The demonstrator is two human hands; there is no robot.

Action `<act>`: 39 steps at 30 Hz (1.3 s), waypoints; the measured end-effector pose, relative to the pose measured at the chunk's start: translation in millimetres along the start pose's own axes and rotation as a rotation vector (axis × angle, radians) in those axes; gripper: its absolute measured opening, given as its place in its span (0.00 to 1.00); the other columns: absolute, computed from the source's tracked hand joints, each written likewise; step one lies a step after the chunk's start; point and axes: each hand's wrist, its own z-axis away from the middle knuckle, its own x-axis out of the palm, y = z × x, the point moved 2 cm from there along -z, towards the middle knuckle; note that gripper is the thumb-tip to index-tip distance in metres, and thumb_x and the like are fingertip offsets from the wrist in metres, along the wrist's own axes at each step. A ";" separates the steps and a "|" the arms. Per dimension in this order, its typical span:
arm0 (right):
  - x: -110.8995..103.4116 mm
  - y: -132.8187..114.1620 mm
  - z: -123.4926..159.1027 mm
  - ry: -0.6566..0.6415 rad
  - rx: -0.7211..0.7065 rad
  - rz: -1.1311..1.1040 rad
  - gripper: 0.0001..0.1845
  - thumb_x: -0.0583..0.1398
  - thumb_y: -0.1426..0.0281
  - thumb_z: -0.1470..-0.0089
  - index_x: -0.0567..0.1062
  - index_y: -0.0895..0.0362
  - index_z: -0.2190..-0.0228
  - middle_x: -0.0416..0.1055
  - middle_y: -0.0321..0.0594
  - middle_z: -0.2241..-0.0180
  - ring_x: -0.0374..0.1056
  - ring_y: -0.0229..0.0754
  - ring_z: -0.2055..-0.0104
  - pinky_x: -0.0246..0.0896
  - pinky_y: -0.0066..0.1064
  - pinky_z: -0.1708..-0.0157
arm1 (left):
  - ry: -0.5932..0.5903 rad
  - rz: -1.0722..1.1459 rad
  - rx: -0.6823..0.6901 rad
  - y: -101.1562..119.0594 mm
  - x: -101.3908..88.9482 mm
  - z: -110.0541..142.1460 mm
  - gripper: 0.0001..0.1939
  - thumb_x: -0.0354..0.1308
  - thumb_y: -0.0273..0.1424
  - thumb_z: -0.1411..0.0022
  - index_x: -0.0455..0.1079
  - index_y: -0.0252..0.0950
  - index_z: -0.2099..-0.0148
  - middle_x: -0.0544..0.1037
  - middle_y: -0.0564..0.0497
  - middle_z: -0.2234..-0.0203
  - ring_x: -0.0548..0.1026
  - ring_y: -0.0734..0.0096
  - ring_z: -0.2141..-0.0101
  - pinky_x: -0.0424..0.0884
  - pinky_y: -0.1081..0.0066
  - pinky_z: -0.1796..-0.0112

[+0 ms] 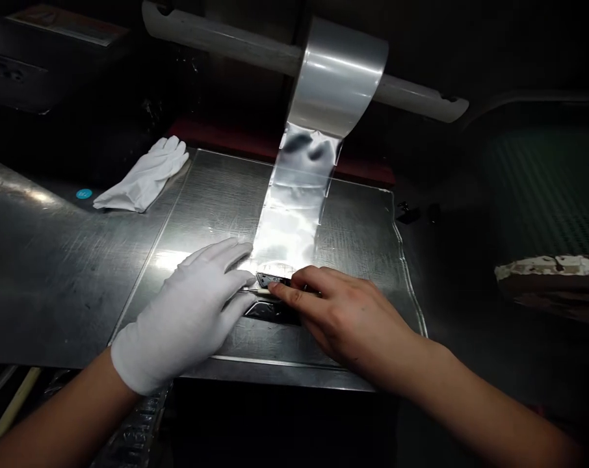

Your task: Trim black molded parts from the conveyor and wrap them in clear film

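My left hand (187,312) wears a white glove. Its fingers are bent, with the thumb and a fingertip closed at the left end of a small flat dark-and-silver part (269,279). From the other side my bare right hand (333,302) pinches that part and a thin pale strip (264,292) just below it. My fingers hide much of both. A glossy black piece (271,311) lies under the right fingers. Shiny clear plastic film (294,208) runs down from a large roll (340,75) and reaches the part.
A grey bar (226,39) carries the roll across the back. On the scratched metal worktop (216,188), an empty white glove (143,175) lies at back left, near a round blue sticker (84,194). A pale ragged edge (552,265) stands at right.
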 end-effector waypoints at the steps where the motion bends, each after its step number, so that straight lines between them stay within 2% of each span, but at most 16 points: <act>1: 0.3 0.9 1.2 -0.005 0.004 0.004 0.27 0.57 0.78 0.33 0.71 0.50 0.36 0.74 0.42 0.52 0.70 0.45 0.58 0.60 0.33 0.66 | -0.004 -0.008 0.000 0.1 0.2 0.2 0.10 0.55 0.34 0.28 0.78 0.40 0.55 0.73 0.45 0.39 0.67 0.50 0.36 0.63 0.50 0.35; 4: -0.3 8.4 14.2 0.000 0.022 0.027 0.25 0.57 0.76 0.32 0.72 0.49 0.37 0.74 0.42 0.52 0.70 0.45 0.58 0.60 0.34 0.66 | 0.008 -0.016 0.003 0.6 0.4 1.7 0.12 0.55 0.38 0.27 0.78 0.41 0.51 0.72 0.45 0.37 0.66 0.52 0.35 0.61 0.53 0.34; 7: -4.3 24.9 50.0 0.020 0.076 0.044 0.24 0.56 0.73 0.31 0.72 0.46 0.37 0.74 0.42 0.52 0.71 0.47 0.58 0.63 0.35 0.66 | 0.019 -0.015 0.002 0.1 0.4 4.0 0.13 0.57 0.42 0.27 0.78 0.42 0.50 0.71 0.45 0.35 0.64 0.54 0.33 0.60 0.53 0.33; 11: -9.3 56.4 135.0 0.095 0.205 0.072 0.23 0.53 0.70 0.31 0.75 0.45 0.39 0.74 0.43 0.52 0.73 0.47 0.59 0.67 0.35 0.66 | 0.053 -0.004 0.001 0.9 -1.2 7.7 0.12 0.59 0.42 0.28 0.77 0.42 0.51 0.72 0.46 0.36 0.66 0.53 0.35 0.63 0.52 0.35; 14: -1.3 81.7 205.2 0.202 0.365 0.108 0.22 0.54 0.67 0.30 0.75 0.44 0.40 0.74 0.44 0.50 0.75 0.46 0.57 0.70 0.33 0.65 | 0.100 -0.001 0.095 10.1 -5.1 8.3 0.10 0.61 0.38 0.29 0.76 0.42 0.50 0.76 0.46 0.43 0.72 0.55 0.42 0.69 0.54 0.41; 16: 11.2 97.8 240.7 0.297 0.513 0.144 0.21 0.53 0.63 0.29 0.74 0.42 0.39 0.75 0.41 0.49 0.76 0.44 0.58 0.70 0.31 0.66 | 0.026 -0.066 0.192 21.9 -5.8 5.5 0.10 0.60 0.35 0.29 0.76 0.43 0.47 0.78 0.48 0.50 0.75 0.58 0.48 0.73 0.56 0.48; 18: 25.9 111.5 261.5 0.388 0.647 0.182 0.21 0.52 0.59 0.29 0.73 0.40 0.39 0.76 0.37 0.52 0.76 0.42 0.59 0.69 0.31 0.68 | -0.110 -0.203 0.290 36.3 -4.2 0.1 0.12 0.56 0.33 0.27 0.75 0.43 0.45 0.80 0.49 0.54 0.76 0.58 0.54 0.74 0.56 0.55; 20: 38.7 121.8 267.8 0.463 0.721 0.215 0.22 0.52 0.60 0.29 0.74 0.43 0.39 0.75 0.36 0.53 0.75 0.43 0.59 0.69 0.33 0.67 | -0.213 -0.378 0.353 50.2 -1.6 -6.4 0.14 0.53 0.30 0.26 0.75 0.41 0.44 0.81 0.47 0.57 0.76 0.55 0.58 0.74 0.54 0.59; 22: 47.5 129.0 264.7 0.514 0.745 0.239 0.22 0.52 0.63 0.30 0.75 0.49 0.40 0.75 0.39 0.53 0.74 0.47 0.56 0.69 0.36 0.62 | -0.249 -0.510 0.361 60.9 1.1 -12.0 0.15 0.51 0.24 0.28 0.75 0.36 0.45 0.81 0.44 0.59 0.76 0.52 0.62 0.74 0.52 0.63; 26: 57.5 136.5 251.8 0.565 0.719 0.262 0.23 0.52 0.65 0.32 0.78 0.54 0.43 0.75 0.44 0.54 0.70 0.52 0.53 0.67 0.42 0.52 | -0.193 -0.569 0.307 69.8 7.9 -11.1 0.14 0.51 0.20 0.31 0.77 0.33 0.53 0.80 0.42 0.63 0.77 0.50 0.66 0.73 0.52 0.66; 29: 63.9 138.3 247.3 0.628 0.730 0.273 0.22 0.52 0.65 0.32 0.80 0.55 0.45 0.74 0.45 0.55 0.70 0.52 0.54 0.67 0.42 0.50 | -0.114 -0.512 0.271 67.8 14.4 3.5 0.11 0.54 0.22 0.31 0.77 0.36 0.59 0.80 0.45 0.65 0.77 0.53 0.64 0.74 0.53 0.64; 32: 69.6 140.2 247.9 0.667 0.742 0.292 0.21 0.53 0.64 0.32 0.81 0.54 0.46 0.74 0.45 0.55 0.70 0.52 0.54 0.67 0.42 0.52 | -0.004 -0.409 0.238 63.1 19.9 28.9 0.12 0.55 0.21 0.32 0.78 0.38 0.59 0.80 0.47 0.64 0.77 0.57 0.61 0.74 0.56 0.59; 35: 71.2 144.2 254.1 0.669 0.726 0.322 0.21 0.53 0.63 0.32 0.80 0.53 0.47 0.75 0.45 0.56 0.71 0.53 0.55 0.68 0.43 0.52 | 0.188 -0.312 0.180 57.7 23.1 65.9 0.13 0.57 0.20 0.33 0.81 0.39 0.54 0.79 0.44 0.57 0.75 0.55 0.52 0.73 0.54 0.53; 37: 69.4 146.5 258.6 0.662 0.697 0.342 0.21 0.53 0.63 0.32 0.80 0.53 0.47 0.75 0.46 0.57 0.72 0.53 0.56 0.69 0.44 0.53 | 0.355 -0.131 0.039 51.9 26.1 99.0 0.16 0.61 0.21 0.35 0.83 0.45 0.52 0.78 0.46 0.61 0.75 0.56 0.53 0.73 0.56 0.54; 39: 66.2 147.3 255.9 0.657 0.657 0.355 0.20 0.52 0.62 0.30 0.79 0.53 0.47 0.75 0.47 0.57 0.73 0.54 0.56 0.69 0.46 0.54 | 0.478 0.100 -0.182 43.6 35.8 138.8 0.18 0.63 0.23 0.35 0.83 0.53 0.52 0.74 0.51 0.69 0.75 0.62 0.61 0.73 0.61 0.59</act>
